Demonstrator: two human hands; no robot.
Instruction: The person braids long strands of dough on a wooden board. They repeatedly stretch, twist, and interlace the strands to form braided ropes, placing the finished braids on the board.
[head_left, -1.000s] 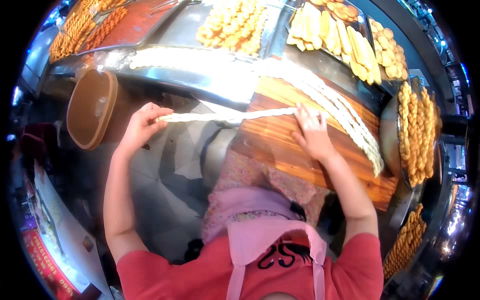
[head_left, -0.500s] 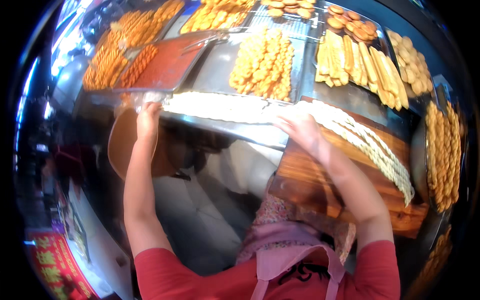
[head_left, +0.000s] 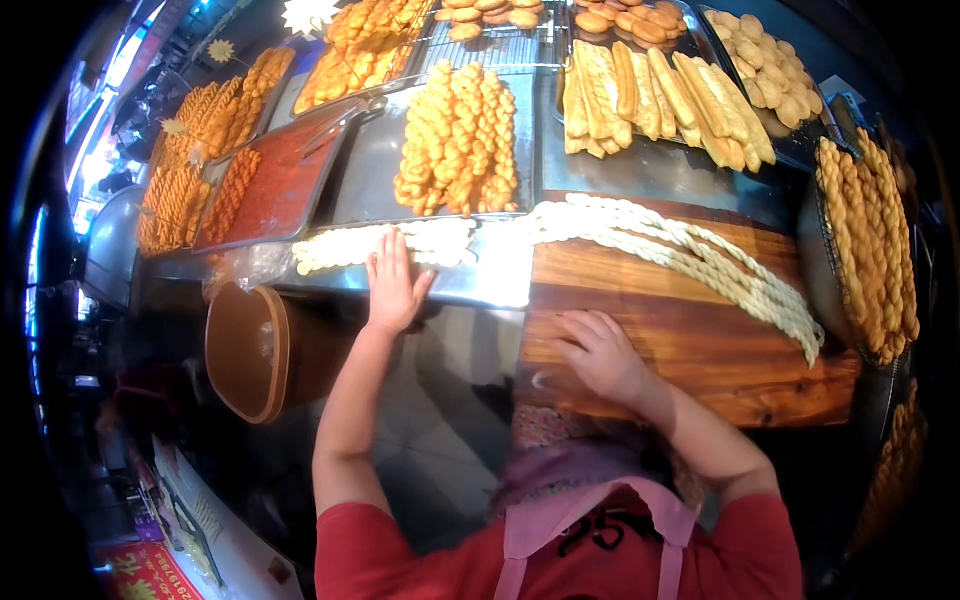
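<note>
My left hand [head_left: 395,285] lies flat, fingers spread, on the steel counter edge [head_left: 480,280], its fingertips at a row of pale raw twisted dough strips [head_left: 385,243]. My right hand [head_left: 600,352] rests with loosely curled fingers on the brown wooden board [head_left: 690,330] and holds nothing. More raw twisted dough ropes [head_left: 690,255] lie in a band along the board's far side, up and right of my right hand.
Trays of golden fried dough twists [head_left: 460,140], long fried sticks [head_left: 650,95] and round fried pieces [head_left: 770,70] fill the counter beyond. A wire basket of fried twists [head_left: 870,240] stands at the right. A brown plastic bucket [head_left: 250,350] sits below the counter, left.
Both hands held a long dough strip stretched between them; now it lies on the steel counter. My left hand rests flat by it, my right has dropped onto the wooden board.
</note>
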